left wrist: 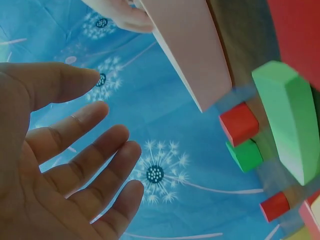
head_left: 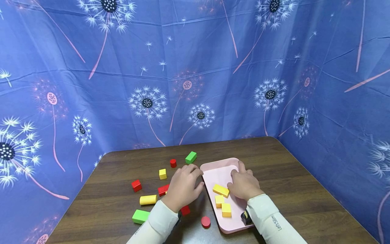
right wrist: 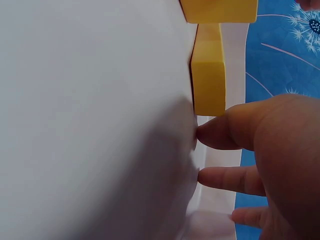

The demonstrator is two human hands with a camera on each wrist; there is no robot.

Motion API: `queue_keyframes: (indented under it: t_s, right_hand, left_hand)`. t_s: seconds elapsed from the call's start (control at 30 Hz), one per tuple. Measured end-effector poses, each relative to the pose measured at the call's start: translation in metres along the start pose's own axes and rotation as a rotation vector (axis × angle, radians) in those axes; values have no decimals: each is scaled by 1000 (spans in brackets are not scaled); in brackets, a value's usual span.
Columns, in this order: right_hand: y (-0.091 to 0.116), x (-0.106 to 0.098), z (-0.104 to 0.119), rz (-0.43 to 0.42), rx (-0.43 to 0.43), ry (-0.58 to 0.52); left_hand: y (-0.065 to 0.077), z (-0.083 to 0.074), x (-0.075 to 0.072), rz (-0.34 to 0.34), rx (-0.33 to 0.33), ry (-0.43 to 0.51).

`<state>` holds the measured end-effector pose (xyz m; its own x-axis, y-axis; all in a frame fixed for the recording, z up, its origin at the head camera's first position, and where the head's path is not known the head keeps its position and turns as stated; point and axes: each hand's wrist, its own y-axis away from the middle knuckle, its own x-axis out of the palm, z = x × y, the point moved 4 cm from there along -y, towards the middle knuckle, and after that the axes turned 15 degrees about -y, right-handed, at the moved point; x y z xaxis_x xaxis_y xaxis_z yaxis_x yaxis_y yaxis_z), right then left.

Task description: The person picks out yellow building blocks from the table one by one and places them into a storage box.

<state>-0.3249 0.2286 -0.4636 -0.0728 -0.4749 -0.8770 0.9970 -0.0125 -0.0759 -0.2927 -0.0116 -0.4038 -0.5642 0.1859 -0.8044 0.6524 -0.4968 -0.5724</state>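
My left hand (head_left: pixel 186 186) hovers beside the left rim of a pink tray (head_left: pixel 214 166), fingers spread and loosely bent. In the left wrist view, nothing lies between that hand's thumb and fingers (left wrist: pixel 107 165). My right hand (head_left: pixel 244 184) is over the right side of the tray. The right wrist view shows its thumb and a fingertip (right wrist: pixel 215 177) down at the tray's floor, holding no block. Beside that thumb lies a yellow oblong block (head_left: pixel 220 190). Two more yellow blocks, one nearer (head_left: pixel 219 201) and one at the front (head_left: pixel 226 210), sit in the tray.
Left of the tray are red blocks (head_left: pixel 136 185), a yellow cylinder (head_left: pixel 148 200), a yellow cube (head_left: pixel 163 174) and a green block (head_left: pixel 141 216). Farther back stand a red cylinder (head_left: pixel 173 163) and another green block (head_left: pixel 191 157). A red disc (head_left: pixel 205 222) lies near the tray's front left.
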Motion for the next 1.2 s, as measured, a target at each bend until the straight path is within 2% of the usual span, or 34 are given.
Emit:
queue_keyframes:
  t_s: [0.2,0.43,0.73,1.2]
  right_hand:
    - [0,0,-1,3,0,-3]
    - [0,0,0,10,7,-3]
    - [1,-1,0,7,10,6]
    - [-2,2,-3,7,10,16]
  left_hand:
    - [0,9,-2,-27,-25,14]
    - [1,18,3,-6,-51,13]
    - [1,26,5,-43,-65,11]
    - [3,41,15,-21,-119,-1]
